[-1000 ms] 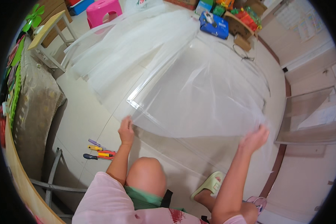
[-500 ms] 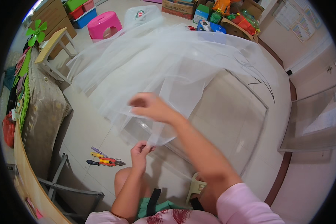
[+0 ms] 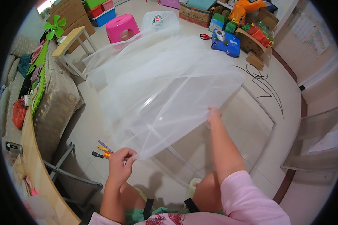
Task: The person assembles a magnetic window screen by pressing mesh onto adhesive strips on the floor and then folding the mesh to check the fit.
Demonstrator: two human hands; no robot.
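Sheer white netting (image 3: 165,93) spread over floor, near corner pinched by left hand (image 3: 121,162), far edge pressed by right hand (image 3: 214,114); screwdrivers (image 3: 103,150) beside netting.

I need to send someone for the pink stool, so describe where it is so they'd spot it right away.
Start at the big sheet of white netting spread over the floor and follow it to its far edge, near the small wooden table beside the sofa. The pink stool stands there, partly behind the netting. It is the only bright pink round-topped plastic seat, with an oval hole in its top.
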